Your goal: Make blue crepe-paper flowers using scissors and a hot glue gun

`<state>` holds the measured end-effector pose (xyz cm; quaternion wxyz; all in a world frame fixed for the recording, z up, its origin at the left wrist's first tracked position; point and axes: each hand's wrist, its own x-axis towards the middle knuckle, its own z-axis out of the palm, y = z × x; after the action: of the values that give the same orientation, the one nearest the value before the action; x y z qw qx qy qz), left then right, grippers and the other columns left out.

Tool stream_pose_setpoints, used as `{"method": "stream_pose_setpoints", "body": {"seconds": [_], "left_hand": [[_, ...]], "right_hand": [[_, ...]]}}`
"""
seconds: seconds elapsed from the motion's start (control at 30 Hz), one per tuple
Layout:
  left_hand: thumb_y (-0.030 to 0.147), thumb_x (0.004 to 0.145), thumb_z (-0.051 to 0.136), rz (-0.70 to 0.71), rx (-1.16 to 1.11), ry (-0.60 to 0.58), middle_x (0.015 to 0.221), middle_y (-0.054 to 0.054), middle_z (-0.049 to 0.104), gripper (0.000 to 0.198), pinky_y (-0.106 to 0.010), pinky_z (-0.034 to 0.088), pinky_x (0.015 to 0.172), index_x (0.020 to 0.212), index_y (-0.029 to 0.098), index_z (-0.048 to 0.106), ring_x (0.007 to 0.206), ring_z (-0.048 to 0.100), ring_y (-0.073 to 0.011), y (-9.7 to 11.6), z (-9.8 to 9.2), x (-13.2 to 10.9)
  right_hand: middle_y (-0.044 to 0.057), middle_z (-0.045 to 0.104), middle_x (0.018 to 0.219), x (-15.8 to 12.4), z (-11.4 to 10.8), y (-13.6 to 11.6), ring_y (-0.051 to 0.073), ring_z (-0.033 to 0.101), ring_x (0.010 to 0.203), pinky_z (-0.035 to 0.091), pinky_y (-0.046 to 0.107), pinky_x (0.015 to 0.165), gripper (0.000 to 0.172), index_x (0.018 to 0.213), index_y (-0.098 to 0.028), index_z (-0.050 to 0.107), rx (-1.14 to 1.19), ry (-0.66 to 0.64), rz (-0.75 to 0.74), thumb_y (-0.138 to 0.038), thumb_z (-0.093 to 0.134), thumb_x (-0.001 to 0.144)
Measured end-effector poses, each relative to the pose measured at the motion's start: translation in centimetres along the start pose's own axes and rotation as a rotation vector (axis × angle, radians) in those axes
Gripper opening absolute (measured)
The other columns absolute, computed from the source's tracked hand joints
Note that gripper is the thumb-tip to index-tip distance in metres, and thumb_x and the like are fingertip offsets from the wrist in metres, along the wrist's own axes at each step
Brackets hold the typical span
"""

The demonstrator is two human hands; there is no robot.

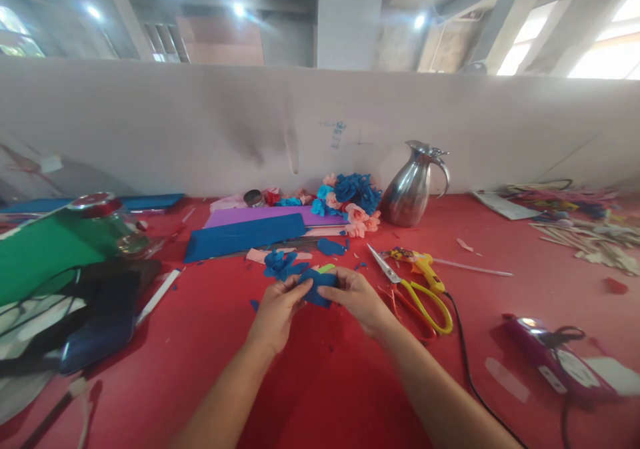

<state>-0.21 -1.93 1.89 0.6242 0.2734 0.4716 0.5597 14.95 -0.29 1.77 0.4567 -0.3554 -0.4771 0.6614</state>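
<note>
Between my two hands is a small piece of dark blue crepe paper (316, 294), held above the red table. My left hand (279, 308) pinches its left side with thumb and fingers. The right side is gripped by my right hand (361, 299), thumb on top. Just behind the left hand lies a blue paper flower (279, 263), and a bit of light green paper (327, 268) shows behind the held piece. To the right of my right hand rest yellow-handled scissors (425, 308) and a yellow glue gun (426, 269).
Blue paper (245, 237) and purple paper (225, 217) lie behind my hands, beside a bunch of paper flowers (356, 196). A metal jug (409, 192) stands near the wall. At left are a glass jar (117, 226) and dark pouch (100, 332); at right, a purple power strip (560, 359) with cords.
</note>
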Motion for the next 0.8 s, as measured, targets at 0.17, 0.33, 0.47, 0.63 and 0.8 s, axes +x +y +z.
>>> {"method": "stream_pose_setpoints", "body": {"seconds": [0.17,0.33,0.47,0.63,0.8], "left_hand": [[0.025,0.052,0.086,-0.004,-0.021,0.036,0.067,0.002,0.07,0.026,-0.018,0.047,0.054,0.068,0.017,0.067,0.06,0.061,-0.0094,0.46,-0.03,-0.12],[0.023,0.047,0.088,0.01,-0.073,0.055,0.067,0.001,0.071,0.028,-0.018,0.05,0.055,0.067,0.015,0.069,0.059,0.063,-0.0095,0.69,0.2,-0.2],[0.022,0.047,0.088,0.009,-0.091,0.055,0.067,0.0,0.071,0.027,-0.017,0.051,0.054,0.066,0.015,0.07,0.059,0.063,-0.0094,0.74,0.29,-0.22],[0.024,0.048,0.088,0.021,-0.12,0.051,0.061,0.002,0.069,0.025,-0.016,0.05,0.053,0.064,0.015,0.071,0.056,0.063,-0.0088,0.73,0.28,-0.18],[0.027,0.049,0.088,0.055,-0.16,0.086,0.062,0.001,0.069,0.027,-0.018,0.051,0.054,0.065,0.015,0.07,0.055,0.062,-0.0097,0.84,0.48,-0.23]], "right_hand": [[-0.003,0.062,0.062,0.22,-0.74,-0.04,0.009,0.051,0.056,0.038,0.023,0.057,0.027,0.071,-0.017,0.067,-0.024,0.061,0.029,-0.039,0.079,0.06],[-0.002,0.061,0.059,0.34,-0.95,-0.15,0.008,0.049,0.052,0.033,0.023,0.053,0.032,0.068,-0.015,0.067,-0.038,0.108,0.09,-0.044,0.077,0.059],[-0.002,0.059,0.057,0.28,-0.68,-0.33,0.008,0.047,0.052,0.033,0.023,0.052,0.033,0.064,-0.016,0.065,-0.017,0.13,0.086,-0.045,0.078,0.056],[-0.002,0.058,0.058,0.26,-0.61,-0.37,0.008,0.046,0.053,0.033,0.023,0.053,0.032,0.064,-0.016,0.066,-0.032,0.148,0.071,-0.045,0.077,0.057],[-0.002,0.059,0.059,0.45,-0.88,0.2,0.009,0.046,0.054,0.035,0.024,0.056,0.029,0.065,-0.016,0.066,-0.032,0.158,0.048,-0.043,0.076,0.059]]}}
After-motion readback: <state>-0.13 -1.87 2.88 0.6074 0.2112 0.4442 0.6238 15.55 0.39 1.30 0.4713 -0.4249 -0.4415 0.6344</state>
